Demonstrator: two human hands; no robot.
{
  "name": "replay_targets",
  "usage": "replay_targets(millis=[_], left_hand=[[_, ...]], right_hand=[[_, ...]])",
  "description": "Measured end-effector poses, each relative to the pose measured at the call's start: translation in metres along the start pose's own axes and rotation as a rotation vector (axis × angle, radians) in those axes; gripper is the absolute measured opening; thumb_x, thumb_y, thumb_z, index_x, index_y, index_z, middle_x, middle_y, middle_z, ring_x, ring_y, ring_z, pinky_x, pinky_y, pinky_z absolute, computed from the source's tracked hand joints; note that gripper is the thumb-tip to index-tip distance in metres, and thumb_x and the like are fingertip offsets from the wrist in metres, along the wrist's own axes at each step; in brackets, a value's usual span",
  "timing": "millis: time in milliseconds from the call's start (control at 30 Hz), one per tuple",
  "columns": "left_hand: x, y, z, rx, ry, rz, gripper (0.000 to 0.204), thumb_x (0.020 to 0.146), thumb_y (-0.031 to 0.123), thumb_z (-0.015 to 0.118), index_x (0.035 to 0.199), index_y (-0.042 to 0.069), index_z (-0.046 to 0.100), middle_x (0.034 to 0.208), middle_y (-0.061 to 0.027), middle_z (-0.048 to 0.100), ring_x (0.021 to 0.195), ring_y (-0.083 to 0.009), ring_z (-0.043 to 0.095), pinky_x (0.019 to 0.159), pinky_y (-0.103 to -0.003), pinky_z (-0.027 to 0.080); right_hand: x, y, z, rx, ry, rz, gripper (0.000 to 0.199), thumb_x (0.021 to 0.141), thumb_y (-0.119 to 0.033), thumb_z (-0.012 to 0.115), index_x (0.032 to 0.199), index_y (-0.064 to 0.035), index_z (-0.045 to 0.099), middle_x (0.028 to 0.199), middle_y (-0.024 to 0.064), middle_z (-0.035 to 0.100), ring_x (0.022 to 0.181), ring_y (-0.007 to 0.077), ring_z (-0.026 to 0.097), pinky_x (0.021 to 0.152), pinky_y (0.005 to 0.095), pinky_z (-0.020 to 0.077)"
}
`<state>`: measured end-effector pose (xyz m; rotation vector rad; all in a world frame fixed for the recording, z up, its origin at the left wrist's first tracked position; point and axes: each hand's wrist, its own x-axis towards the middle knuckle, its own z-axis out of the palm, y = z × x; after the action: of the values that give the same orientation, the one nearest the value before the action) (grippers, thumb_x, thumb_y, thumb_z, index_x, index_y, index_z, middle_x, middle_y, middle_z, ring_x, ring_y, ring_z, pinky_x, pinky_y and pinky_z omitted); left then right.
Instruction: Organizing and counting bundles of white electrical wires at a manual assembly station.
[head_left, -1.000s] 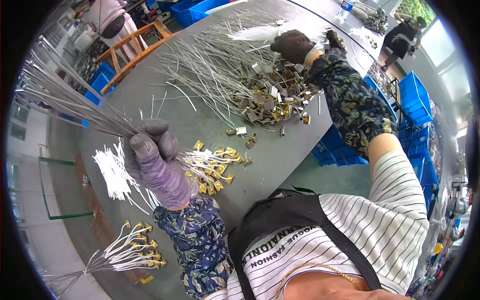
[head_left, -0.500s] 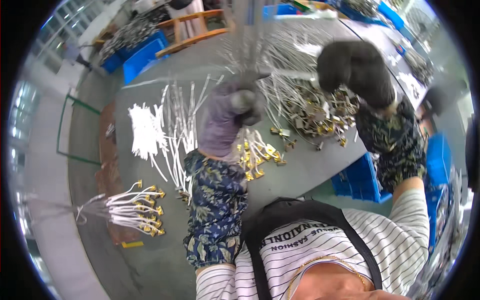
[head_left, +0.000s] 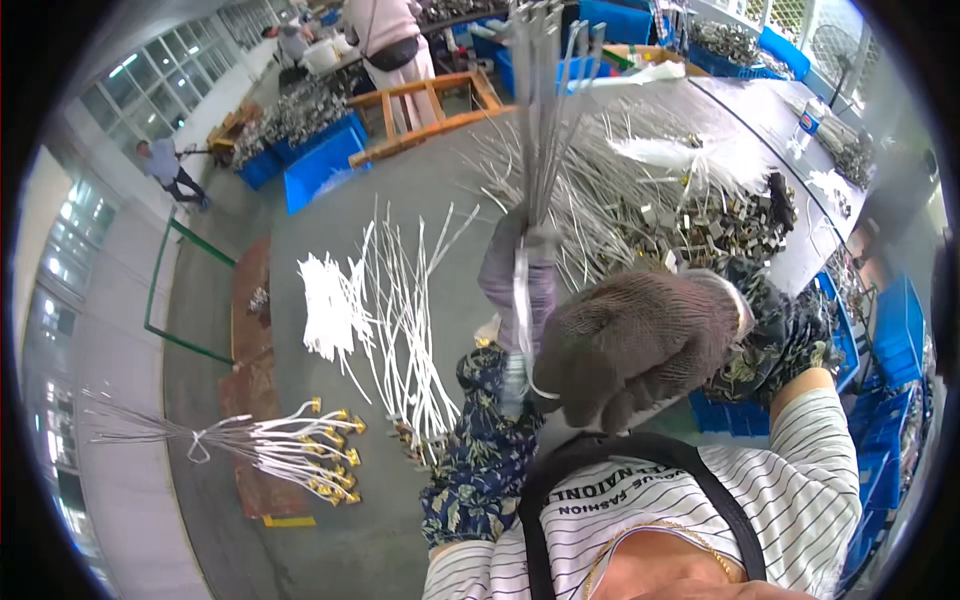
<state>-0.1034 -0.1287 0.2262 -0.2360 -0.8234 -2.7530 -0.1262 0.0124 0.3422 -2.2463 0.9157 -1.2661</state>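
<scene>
My gloved left hand (head_left: 514, 275) is closed around an upright bundle of thin grey cables (head_left: 540, 130), whose tops fan out above the fist. Close beside it, to the right and nearer to me, my right hand (head_left: 640, 345) in a dark knitted glove is curled shut. A narrow white tie strip (head_left: 521, 305) hangs from the left fist and bends towards the right fingers, which seem to grip its end; the fingertips are partly hidden. The bundle's lower end is mostly covered by my hands and left sleeve.
White-ended cables (head_left: 405, 330) and a pile of white strips (head_left: 330, 305) lie left on the grey table (head_left: 330, 220). A tied bundle with gold-coloured connectors (head_left: 305, 450) is at far left. Loose cables with metal connectors (head_left: 720, 225) heap at right. Blue bins (head_left: 900, 330) flank the table; people stand beyond.
My right hand has come down and inward from the upper right, close to the left fist, bringing the white strip round. The left hand still holds the cables upright; the whole view has shifted.
</scene>
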Motion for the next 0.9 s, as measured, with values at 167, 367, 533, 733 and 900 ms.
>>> replay_targets(millis=[167, 367, 533, 733, 900], left_hand=[[-0.007, 0.013, 0.022, 0.52, 0.26, 0.385, 0.042, 0.091, 0.042, 0.061, 0.096, 0.0, 0.067, 0.063, 0.0017, 0.057, 0.05, -0.0033, 0.049, 0.042, -0.017, 0.035], [-0.028, 0.02, 0.018, 0.542, 0.067, 0.102, 0.05, 0.087, 0.05, 0.062, 0.093, 0.0, 0.064, 0.063, -0.0031, 0.055, 0.051, -0.0104, 0.046, 0.045, -0.023, 0.031], [-0.02, 0.017, 0.025, 0.487, 0.011, 0.041, 0.042, 0.088, 0.048, 0.063, 0.089, 0.005, 0.065, 0.063, -0.0008, 0.061, 0.051, -0.0058, 0.055, 0.042, -0.018, 0.039], [-0.008, 0.011, 0.003, 0.408, 0.188, 0.117, 0.043, 0.087, 0.05, 0.063, 0.086, 0.006, 0.062, 0.061, -0.0037, 0.061, 0.046, -0.011, 0.057, 0.038, -0.02, 0.041], [-0.001, -0.01, -0.007, 0.578, 0.162, 0.473, 0.037, 0.091, 0.044, 0.062, 0.087, 0.007, 0.06, 0.074, 0.0, 0.058, 0.065, -0.0068, 0.056, 0.057, -0.023, 0.045]], right_hand=[[-0.048, 0.018, -0.033, 0.183, 0.618, 0.484, 0.047, 0.09, -0.024, 0.062, 0.126, 0.004, 0.05, 0.095, 0.0111, 0.066, 0.072, 0.012, 0.06, 0.062, 0.0244, 0.0502], [-0.032, 0.097, -0.038, -0.163, 0.343, 0.466, 0.028, 0.092, -0.013, 0.052, 0.116, -0.0029, 0.061, 0.099, 0.0098, 0.067, 0.089, 0.0137, 0.062, 0.077, 0.0285, 0.05], [-0.038, 0.065, -0.052, -1.108, 0.265, 0.277, 0.018, 0.092, -0.014, 0.053, 0.1, -0.0064, 0.067, 0.089, 0.0052, 0.066, 0.087, 0.0154, 0.061, 0.08, 0.0314, 0.0473], [-0.063, 0.041, -0.014, -0.452, 0.521, 0.465, 0.01, 0.083, -0.013, 0.063, 0.087, -0.0038, 0.063, 0.088, 0.0126, 0.063, 0.081, 0.0261, 0.062, 0.07, 0.034, 0.0507], [-0.029, 0.033, 0.004, -0.54, 0.376, 0.337, 0.015, 0.081, -0.018, 0.069, 0.086, -0.0049, 0.063, 0.097, 0.0129, 0.064, 0.079, 0.0304, 0.064, 0.071, 0.0377, 0.0533]])
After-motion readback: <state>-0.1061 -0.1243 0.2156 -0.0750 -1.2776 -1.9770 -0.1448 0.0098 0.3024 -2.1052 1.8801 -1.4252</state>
